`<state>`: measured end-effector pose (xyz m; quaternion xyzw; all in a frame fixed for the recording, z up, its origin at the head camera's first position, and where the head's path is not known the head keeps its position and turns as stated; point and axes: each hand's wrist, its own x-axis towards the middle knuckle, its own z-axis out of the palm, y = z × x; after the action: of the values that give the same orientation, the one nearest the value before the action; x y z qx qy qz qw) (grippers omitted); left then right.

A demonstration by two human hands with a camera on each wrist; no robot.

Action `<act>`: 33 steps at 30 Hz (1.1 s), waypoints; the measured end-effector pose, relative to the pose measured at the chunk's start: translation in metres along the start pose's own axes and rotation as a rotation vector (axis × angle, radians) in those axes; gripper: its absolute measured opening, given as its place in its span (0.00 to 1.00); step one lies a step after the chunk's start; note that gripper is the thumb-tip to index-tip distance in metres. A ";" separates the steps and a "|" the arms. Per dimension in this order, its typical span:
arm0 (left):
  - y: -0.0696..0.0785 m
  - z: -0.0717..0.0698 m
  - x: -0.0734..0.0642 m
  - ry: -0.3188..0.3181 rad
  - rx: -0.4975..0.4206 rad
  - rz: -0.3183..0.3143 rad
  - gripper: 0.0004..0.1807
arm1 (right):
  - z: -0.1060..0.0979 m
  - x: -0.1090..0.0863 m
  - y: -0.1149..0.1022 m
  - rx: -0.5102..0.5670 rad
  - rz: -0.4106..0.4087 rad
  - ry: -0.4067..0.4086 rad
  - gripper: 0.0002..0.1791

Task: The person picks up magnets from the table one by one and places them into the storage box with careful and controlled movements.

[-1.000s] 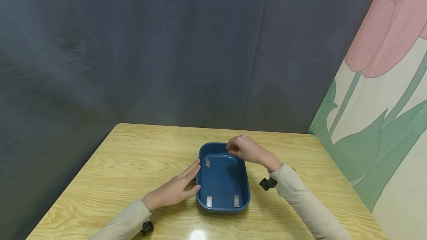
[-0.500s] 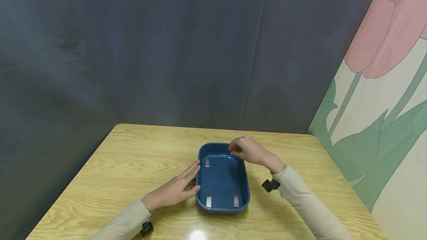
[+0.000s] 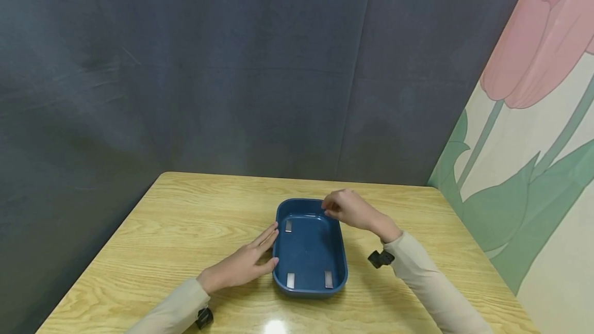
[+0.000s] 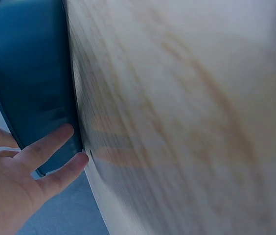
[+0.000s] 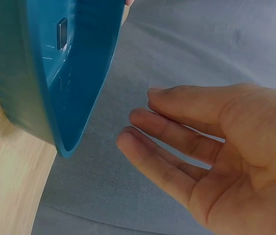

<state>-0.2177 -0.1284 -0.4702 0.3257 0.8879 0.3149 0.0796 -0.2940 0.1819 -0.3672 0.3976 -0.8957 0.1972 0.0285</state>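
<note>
A deep blue rectangular tray (image 3: 306, 251) with rounded corners stands on the table in the head view. Inside it lie small flat metal pieces: one at the far left (image 3: 289, 227), one at the near left (image 3: 291, 280) and one at the near right (image 3: 328, 279). My left hand (image 3: 243, 264) rests its spread fingers against the tray's left side; in the left wrist view its fingertips (image 4: 65, 131) touch the outer wall. Above the far right corner hovers my right hand (image 3: 350, 209). Its fingers (image 5: 162, 169) are loosely bent, with nothing between them and apart from the tray.
The wood-grain table (image 3: 209, 205) extends on both sides of the tray. A dark curtain (image 3: 255, 76) hangs behind its back edge. At the right is a wall (image 3: 529, 169) painted with tulips. Black wrist cameras (image 3: 381, 259) sit at the cuffs.
My right hand has drifted slightly to the right, from over the tray's far side towards its far right corner. The left hand, the tray and the metal pieces have stayed in place.
</note>
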 end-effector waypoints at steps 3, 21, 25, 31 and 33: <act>0.001 0.000 0.000 0.001 0.006 -0.001 0.40 | 0.000 -0.001 0.001 0.005 -0.004 0.001 0.06; 0.000 -0.001 0.000 0.010 0.014 -0.003 0.39 | -0.003 -0.012 0.014 -0.004 0.008 0.028 0.06; 0.000 -0.001 0.000 0.011 0.014 -0.001 0.39 | -0.002 -0.016 0.018 -0.009 0.013 0.030 0.06; -0.001 -0.001 0.000 0.012 0.023 0.004 0.39 | -0.002 -0.022 0.023 -0.023 0.017 0.038 0.06; 0.000 -0.001 0.000 0.009 0.020 0.000 0.39 | -0.002 -0.025 0.025 -0.018 0.025 0.033 0.07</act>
<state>-0.2180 -0.1294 -0.4693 0.3250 0.8915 0.3073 0.0725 -0.2953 0.2147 -0.3791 0.3827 -0.9017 0.1960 0.0445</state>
